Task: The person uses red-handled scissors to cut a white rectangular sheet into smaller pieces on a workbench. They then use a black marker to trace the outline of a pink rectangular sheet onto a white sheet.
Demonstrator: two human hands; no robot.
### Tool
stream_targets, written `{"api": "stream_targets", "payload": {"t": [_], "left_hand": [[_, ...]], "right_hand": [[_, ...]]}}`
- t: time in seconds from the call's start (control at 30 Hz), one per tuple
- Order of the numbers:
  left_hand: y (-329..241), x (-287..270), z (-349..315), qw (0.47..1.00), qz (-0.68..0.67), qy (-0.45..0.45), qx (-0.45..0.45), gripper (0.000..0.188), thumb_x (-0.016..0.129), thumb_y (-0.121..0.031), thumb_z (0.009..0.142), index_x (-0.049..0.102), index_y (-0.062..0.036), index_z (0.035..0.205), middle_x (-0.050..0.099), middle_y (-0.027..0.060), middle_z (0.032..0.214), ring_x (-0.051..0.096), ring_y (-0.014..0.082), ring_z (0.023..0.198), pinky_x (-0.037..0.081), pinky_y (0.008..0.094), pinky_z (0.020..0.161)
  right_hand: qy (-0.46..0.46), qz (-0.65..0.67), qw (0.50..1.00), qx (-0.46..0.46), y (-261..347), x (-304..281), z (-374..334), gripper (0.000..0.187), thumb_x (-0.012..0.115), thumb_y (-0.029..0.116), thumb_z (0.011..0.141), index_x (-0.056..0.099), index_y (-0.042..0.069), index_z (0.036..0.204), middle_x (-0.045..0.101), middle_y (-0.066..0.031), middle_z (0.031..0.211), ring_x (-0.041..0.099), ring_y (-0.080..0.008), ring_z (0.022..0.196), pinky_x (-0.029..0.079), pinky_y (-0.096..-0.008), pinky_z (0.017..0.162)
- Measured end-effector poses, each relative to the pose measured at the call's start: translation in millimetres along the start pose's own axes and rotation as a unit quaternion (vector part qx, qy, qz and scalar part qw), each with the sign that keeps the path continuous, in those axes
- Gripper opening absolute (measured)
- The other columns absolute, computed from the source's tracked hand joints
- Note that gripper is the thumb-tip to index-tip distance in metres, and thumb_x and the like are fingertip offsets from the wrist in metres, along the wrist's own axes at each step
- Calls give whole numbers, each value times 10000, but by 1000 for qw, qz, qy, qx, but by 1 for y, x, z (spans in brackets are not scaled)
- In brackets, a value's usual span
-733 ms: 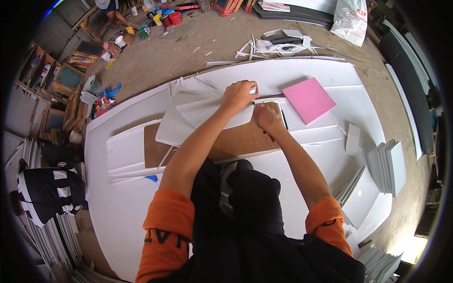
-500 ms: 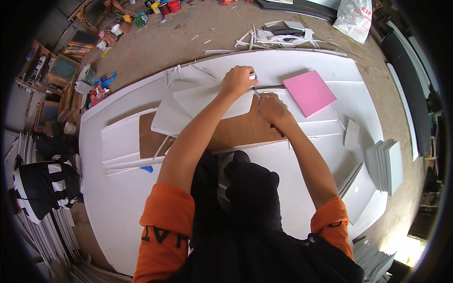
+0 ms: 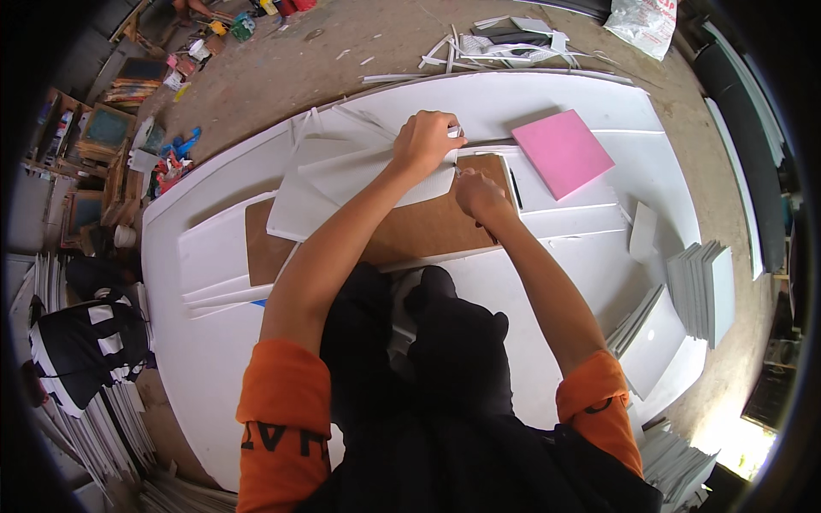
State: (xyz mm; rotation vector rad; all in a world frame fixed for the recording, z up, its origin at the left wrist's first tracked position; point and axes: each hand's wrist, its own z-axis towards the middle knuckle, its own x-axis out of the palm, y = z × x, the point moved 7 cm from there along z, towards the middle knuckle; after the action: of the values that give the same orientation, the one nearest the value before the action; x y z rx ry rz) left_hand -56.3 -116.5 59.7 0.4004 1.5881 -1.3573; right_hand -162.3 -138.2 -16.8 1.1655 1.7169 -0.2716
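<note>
My left hand (image 3: 426, 144) is closed on the far right corner of a white sheet (image 3: 359, 184), a small pale piece showing at its fingertips. Just right of and nearer than it, my right hand (image 3: 481, 195) grips a thin-tipped hand tool (image 3: 491, 233), whose reddish-brown handle end shows below the fist. The tool's dark tip is at the sheet's right edge; its exact kind is hidden. Beneath lies a brown board (image 3: 410, 231). Another white sheet lies partly under the first. A slim black strip (image 3: 515, 188) lies along the board's right end.
A pink square block (image 3: 563, 154) rests on the large white panel (image 3: 214, 376) at right. Stacked grey-white boards (image 3: 701, 291) stand farther right, near a loose white piece (image 3: 642, 231). Offcuts (image 3: 513, 43) litter the floor beyond. A black-and-white bag (image 3: 90, 342) is at left.
My right hand has shifted a little left, closer to the sheet's edge, uncovering the black strip. The left hand keeps its hold. The whole view has tilted slightly.
</note>
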Motion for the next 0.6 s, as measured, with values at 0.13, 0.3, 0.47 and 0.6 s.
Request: {"api": "stream_targets", "payload": {"t": [0.13,0.3,0.47,0.6], "left_hand": [[-7,5,2,1000,10,10,5,206,686,-238,679,667,-100,830,637,126,774,614,297,741,491,379,649],[-9,8,-2,997,38,27,63,181,643,-267,725,623,-109,809,612,124,699,587,300,687,455,388,623],[-5,9,-1,992,104,27,67,207,635,-273,732,613,-113,861,614,135,726,591,312,733,460,398,633],[0,4,1,996,80,16,39,183,661,-256,713,628,-108,817,626,127,750,612,296,754,485,392,663]], "right_hand": [[-56,-7,998,-40,-16,30,25,224,436,116,808,521,-29,956,611,-216,918,614,-336,865,499,-388,735],[-28,-26,999,-34,-11,30,30,231,432,131,817,520,-18,969,603,-204,967,597,-325,928,489,-394,758],[-11,5,1000,2,-11,14,12,239,413,138,838,521,-12,990,631,-169,895,633,-292,837,489,-371,752],[78,20,995,55,-7,0,-12,239,409,125,847,516,-13,1011,638,-153,879,645,-267,793,490,-355,750]]}}
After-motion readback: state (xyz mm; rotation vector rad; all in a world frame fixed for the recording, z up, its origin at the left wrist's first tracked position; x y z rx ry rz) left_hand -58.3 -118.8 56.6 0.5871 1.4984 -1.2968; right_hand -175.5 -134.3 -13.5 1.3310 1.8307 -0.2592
